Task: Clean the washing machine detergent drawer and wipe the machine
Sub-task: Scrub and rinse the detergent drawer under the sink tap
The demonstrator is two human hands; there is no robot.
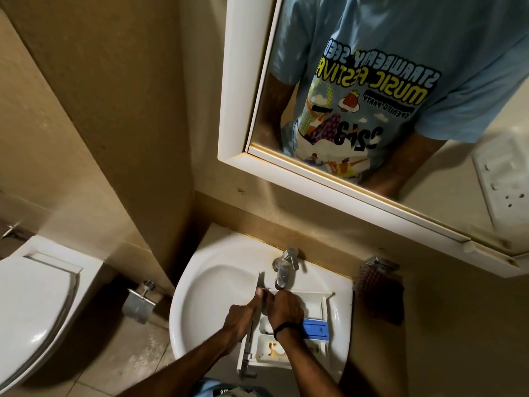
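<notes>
The white detergent drawer [317,309] lies across the right half of the white sink [211,285], under the chrome tap [283,267]. It has a blue insert [316,328] on its right side and orange-brown stains in the near compartment [272,349]. My left hand [243,316] grips the drawer's left wall, thumb up along the edge. My right hand [282,306], with a black band on the wrist, presses down inside the drawer's far compartment. I cannot tell whether it holds anything.
A white-framed mirror [237,156] hangs above the sink and reflects a person's blue printed shirt. A white toilet [31,310] stands at the left, with a metal paper holder [137,302] on the wall. A reddish cloth [378,290] hangs right of the sink.
</notes>
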